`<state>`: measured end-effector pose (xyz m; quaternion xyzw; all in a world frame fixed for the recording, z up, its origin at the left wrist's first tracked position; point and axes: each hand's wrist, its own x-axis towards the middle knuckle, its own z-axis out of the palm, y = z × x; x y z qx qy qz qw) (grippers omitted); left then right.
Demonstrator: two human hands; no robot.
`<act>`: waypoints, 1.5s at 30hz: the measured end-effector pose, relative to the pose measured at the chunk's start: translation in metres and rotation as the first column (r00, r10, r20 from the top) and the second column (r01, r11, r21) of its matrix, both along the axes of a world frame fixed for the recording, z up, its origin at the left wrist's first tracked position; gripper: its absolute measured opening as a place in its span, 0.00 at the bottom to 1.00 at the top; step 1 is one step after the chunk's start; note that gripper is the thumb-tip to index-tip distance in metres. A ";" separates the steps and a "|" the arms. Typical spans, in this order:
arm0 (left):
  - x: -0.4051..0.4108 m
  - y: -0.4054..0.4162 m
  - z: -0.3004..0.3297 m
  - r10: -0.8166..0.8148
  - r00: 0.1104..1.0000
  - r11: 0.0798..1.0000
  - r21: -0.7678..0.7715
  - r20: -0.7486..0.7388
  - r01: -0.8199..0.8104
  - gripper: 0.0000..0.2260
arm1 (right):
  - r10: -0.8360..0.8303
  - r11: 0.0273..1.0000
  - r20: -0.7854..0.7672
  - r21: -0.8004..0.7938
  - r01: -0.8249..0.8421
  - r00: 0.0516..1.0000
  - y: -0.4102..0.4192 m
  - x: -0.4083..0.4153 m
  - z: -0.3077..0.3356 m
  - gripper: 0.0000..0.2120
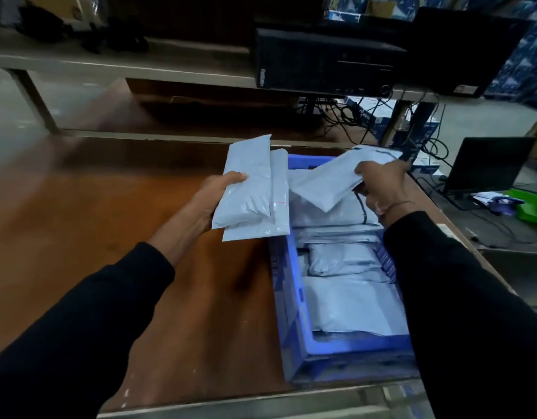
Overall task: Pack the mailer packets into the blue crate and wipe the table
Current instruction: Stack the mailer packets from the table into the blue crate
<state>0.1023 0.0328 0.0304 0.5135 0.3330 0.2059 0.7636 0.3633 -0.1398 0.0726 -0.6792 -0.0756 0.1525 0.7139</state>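
The blue crate [288,300] sits at the right side of the brown table [79,225], with several pale grey mailer packets [352,309] lying inside it. My left hand [214,198] grips two stacked mailer packets [255,192] just above the crate's left rim. My right hand [382,189] holds another mailer packet [327,182] tilted over the far half of the crate. Black sleeves cover both arms, and my right sleeve hides the crate's right wall.
A black computer case [327,62] and monitor back stand on a shelf table behind. Cables [361,116] hang below it. A laptop [488,164] and a green object [530,204] sit on a lower surface at right.
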 end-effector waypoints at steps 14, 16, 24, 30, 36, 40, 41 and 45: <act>0.005 -0.025 -0.007 0.099 0.995 0.994 -0.047 0.026 -0.098 0.31 | 0.128 0.886 0.175 -0.463 -0.033 0.976 0.044 -0.005 -0.047 0.32; 0.005 -0.026 -0.007 0.102 0.995 0.994 -0.029 0.021 -0.101 0.27 | 0.251 0.775 0.309 -0.632 0.001 0.918 0.035 -0.003 -0.045 0.27; 0.009 -0.041 0.011 0.103 0.995 0.990 0.097 0.011 -0.104 0.16 | 0.414 0.624 0.452 -0.773 0.115 0.790 0.013 0.001 -0.038 0.27; 0.035 -0.056 0.024 0.035 0.999 0.981 0.191 -0.002 -0.034 0.12 | 0.449 0.856 0.147 -0.353 -0.377 0.881 -0.005 -0.006 -0.016 0.19; 0.063 -0.071 0.023 -0.015 1.000 0.981 0.191 -0.012 0.017 0.11 | 0.613 0.771 -0.090 -0.148 -0.619 0.785 -0.029 -0.019 -0.012 0.10; 0.071 -0.066 0.022 0.028 1.000 0.979 0.203 -0.014 -0.024 0.16 | 0.478 0.861 -0.041 -0.178 -0.477 0.877 -0.041 -0.017 -0.010 0.08; 0.071 -0.063 0.022 0.054 0.998 0.978 0.203 -0.009 -0.051 0.16 | 0.416 0.893 -0.038 -0.175 -0.416 0.909 -0.045 -0.015 -0.009 0.07; 0.065 -0.052 0.019 0.107 0.994 0.975 0.198 -0.016 -0.101 0.17 | 0.213 0.958 -0.069 -0.183 -0.222 0.975 -0.068 -0.020 -0.004 0.08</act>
